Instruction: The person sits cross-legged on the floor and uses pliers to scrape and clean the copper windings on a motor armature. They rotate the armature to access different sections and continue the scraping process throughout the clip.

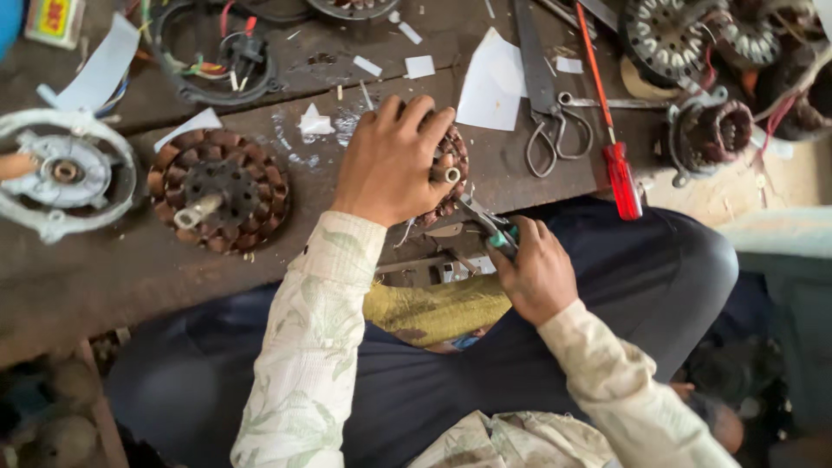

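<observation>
My left hand (pixel 392 160) is clamped over a round copper-wound motor stator (pixel 451 169) standing on edge at the front edge of the workbench (pixel 104 277); its short steel shaft pokes out by my thumb. My right hand (pixel 536 270) grips a green-handled pair of pliers (pixel 485 221), whose metal jaws reach up to the lower side of the stator. A second copper-wound stator (pixel 218 191) lies flat on the bench to the left, apart from both hands.
A grey motor end cover (pixel 65 178) lies at far left. Scissors (pixel 546 104), a red-handled screwdriver (pixel 617 169), white paper scraps (pixel 492 80) and several more wound stators (pixel 711 130) crowd the right. A wired ring (pixel 227 56) sits at the back.
</observation>
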